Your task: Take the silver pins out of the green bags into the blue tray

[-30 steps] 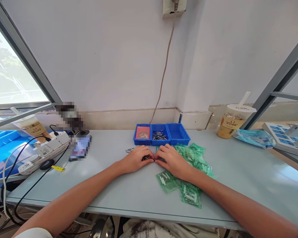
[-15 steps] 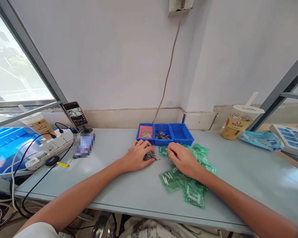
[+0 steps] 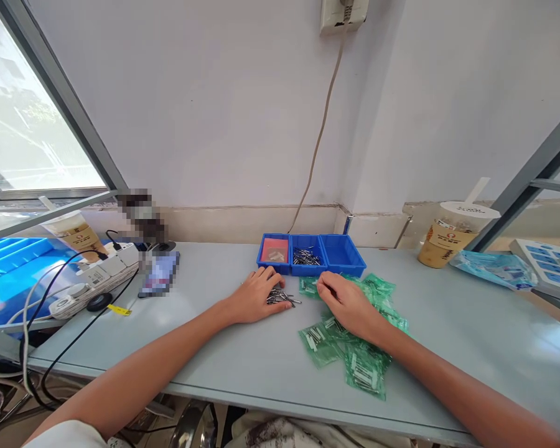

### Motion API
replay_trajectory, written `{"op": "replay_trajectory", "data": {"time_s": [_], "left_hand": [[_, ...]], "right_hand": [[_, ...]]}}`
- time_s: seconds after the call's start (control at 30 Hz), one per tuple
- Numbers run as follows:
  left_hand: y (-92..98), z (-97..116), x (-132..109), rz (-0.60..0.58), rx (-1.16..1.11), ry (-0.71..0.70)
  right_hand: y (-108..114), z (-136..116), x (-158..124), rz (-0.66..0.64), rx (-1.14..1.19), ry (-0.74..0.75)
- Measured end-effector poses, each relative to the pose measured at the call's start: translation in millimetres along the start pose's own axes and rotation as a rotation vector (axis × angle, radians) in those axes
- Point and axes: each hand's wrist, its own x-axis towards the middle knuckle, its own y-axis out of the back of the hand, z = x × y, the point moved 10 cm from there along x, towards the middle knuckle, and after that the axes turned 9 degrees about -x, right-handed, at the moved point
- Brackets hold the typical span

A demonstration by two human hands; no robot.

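My left hand rests on the table with its fingers spread and curved around a small pile of screws. Several green plastic packets with screws and white pieces inside lie under and around my right hand. That hand is closed, its fingers curled in, and whatever it may hold is hidden. Just beyond both hands stands a row of blue bins. The left bin has a red packet in it, the middle one loose screws, and the right one shows a bare bottom.
At the right are a drink cup and a blue-white packet. A power strip with cables, another drink cup and a blurred phone are on the left. The table's front edge runs near my body.
My left fingers have shifted slightly back from the screws, and more of the pile shows. My right hand stays closed over the green packets. The view has shifted slightly.
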Motion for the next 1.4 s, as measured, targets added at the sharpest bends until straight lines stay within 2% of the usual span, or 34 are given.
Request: {"op": "replay_trajectory", "data": {"time_s": [0.13,0.5,0.67,0.83,1.4], "left_hand": [[-1.4,7.9,0.7,-0.033,-0.096,-0.055],[-4.9,14.8,2.5,-0.051,-0.109,-0.090],[-4.3,17.2,2.9,-0.040,-0.117,-0.106],[-5.1,17.4,3.4,-0.039,-0.112,-0.119],[-3.6,22.6,3.3,-0.043,-0.116,-0.143]], "right_hand": [[-1.8,0.5,-0.2,-0.013,0.017,-0.017],[-1.7,6.3,-1.6,-0.020,0.100,-0.046],[-9.4,12.3,2.8,-0.061,0.419,-0.095],[-9.8,19.9,3.5,-0.056,0.707,-0.220],[-1.2,38.4,-0.1,0.076,0.896,-0.353]]}}
